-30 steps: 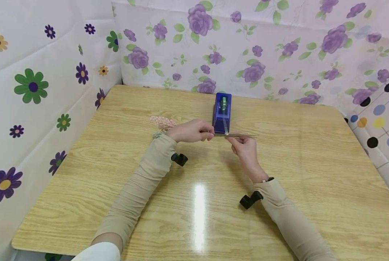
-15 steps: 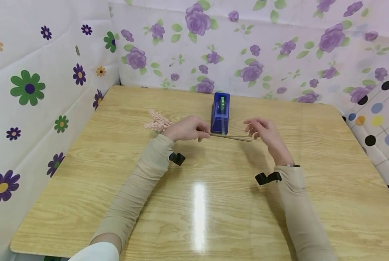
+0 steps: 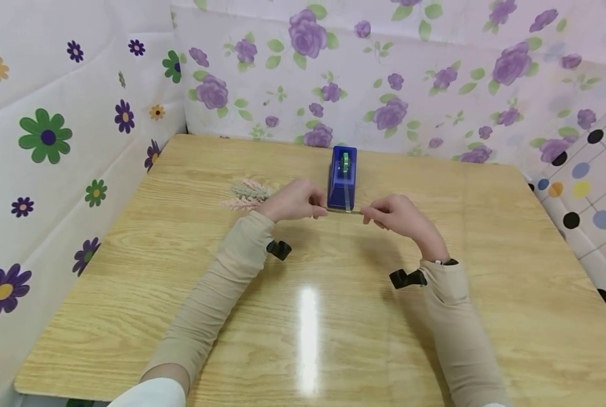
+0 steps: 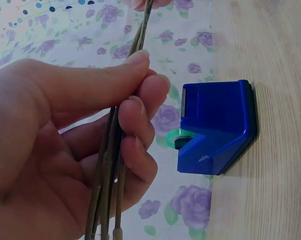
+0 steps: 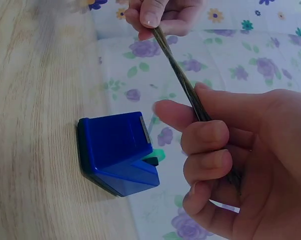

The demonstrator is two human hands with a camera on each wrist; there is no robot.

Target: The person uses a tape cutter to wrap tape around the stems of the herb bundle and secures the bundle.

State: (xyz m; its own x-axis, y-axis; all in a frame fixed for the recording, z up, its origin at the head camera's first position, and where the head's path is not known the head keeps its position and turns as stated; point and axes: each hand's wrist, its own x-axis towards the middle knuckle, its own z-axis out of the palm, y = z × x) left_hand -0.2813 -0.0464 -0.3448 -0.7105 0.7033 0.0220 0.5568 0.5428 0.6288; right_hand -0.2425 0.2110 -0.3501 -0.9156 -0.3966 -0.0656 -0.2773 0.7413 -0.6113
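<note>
A bunch of artificial flowers with pink and pale green heads [image 3: 249, 194] lies sideways in the air, its heads out past the left hand. My left hand [image 3: 295, 200] grips the thin brown stems [image 4: 108, 170] between thumb and curled fingers. Farther along, my right hand [image 3: 397, 213] pinches the other end of the stems [image 5: 183, 80], fingers curled round them. Just behind the stretch between the hands stands a blue tape dispenser [image 3: 342, 186] with a green-cored roll [image 3: 345, 162]. A clear strip of tape runs down its front; whether it touches the stems I cannot tell.
Everything is over a wood-grain table [image 3: 262, 339]. A flower-printed cloth [image 3: 364, 73] hangs behind its back edge, and another patterned cloth [image 3: 79, 147] hangs on the left. Each wrist carries a black camera mount [image 3: 279, 249].
The right hand let go of the stems, moved off to the right, then came back and took hold of their end. The flower heads have turned, showing green among the pink.
</note>
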